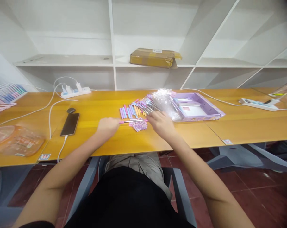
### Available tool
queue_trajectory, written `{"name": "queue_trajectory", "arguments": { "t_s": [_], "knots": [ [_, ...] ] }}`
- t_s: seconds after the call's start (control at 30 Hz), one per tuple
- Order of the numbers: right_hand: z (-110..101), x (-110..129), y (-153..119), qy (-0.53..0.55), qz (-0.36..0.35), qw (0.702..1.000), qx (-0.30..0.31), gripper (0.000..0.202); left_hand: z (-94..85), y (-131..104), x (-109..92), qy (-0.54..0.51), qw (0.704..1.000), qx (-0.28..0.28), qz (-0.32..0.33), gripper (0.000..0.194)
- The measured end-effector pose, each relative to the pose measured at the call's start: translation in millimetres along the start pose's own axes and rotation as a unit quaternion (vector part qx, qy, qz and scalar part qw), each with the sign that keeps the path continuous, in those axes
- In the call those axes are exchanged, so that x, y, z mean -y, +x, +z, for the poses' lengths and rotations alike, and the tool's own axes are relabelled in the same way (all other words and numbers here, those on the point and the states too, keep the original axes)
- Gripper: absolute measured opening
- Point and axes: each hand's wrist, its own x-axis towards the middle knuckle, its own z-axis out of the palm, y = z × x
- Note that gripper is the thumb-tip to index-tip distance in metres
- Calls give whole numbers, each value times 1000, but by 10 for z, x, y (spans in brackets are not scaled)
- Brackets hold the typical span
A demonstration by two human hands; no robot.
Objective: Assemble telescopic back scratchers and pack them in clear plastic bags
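Observation:
Closed around the pink left end of a thin metal rod [134, 121] is my left hand [108, 126]. My right hand [161, 123] is closed at the rod's other pink end, so the rod spans level between both hands. Beneath it lie small purple printed cards [140, 125]. Just behind are short pink, purple, blue and orange sticks [127, 111] in a row. A bunch of metal rods with colored ends [148, 106] rests beside clear plastic bags [165, 101], right behind my right hand.
A purple box [212, 110] stands to the right, a power strip [259, 104] beyond it. At left are a phone [70, 124], an orange-tinted bottle [20, 139], cables and another power strip [76, 92]. A taped carton [152, 58] sits on the shelf.

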Motion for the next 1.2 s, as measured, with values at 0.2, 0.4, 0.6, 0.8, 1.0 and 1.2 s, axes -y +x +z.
{"name": "queue_trajectory", "arguments": {
  "t_s": [0.2, 0.4, 0.6, 0.8, 1.0, 1.2],
  "knots": [
    [-420, -1050, -986, -39, 113, 992, -45, 37, -205, -307, 1016, 63, 996, -4, -63, 46],
    [-712, -1457, -1775, -88, 195, 976, -32, 47, -254, -647, 1483, 73, 994, 23, -79, 31],
    [-638, -1263, -1778, -41, 191, 981, 12, 34, -133, -642, 1424, 54, 995, 55, -56, 30],
    [-642, -1179, -1860, -34, 205, 978, 36, 29, -73, -741, 1476, 66, 997, 36, -37, 30],
    [-712, -969, -1695, -60, 150, 986, 38, 28, -97, -621, 1292, 105, 991, 85, 9, 34],
    [-477, -469, -1010, -44, 44, 998, 20, 25, -110, -409, 397, 93, 990, 110, -4, 45]
  ]
}}
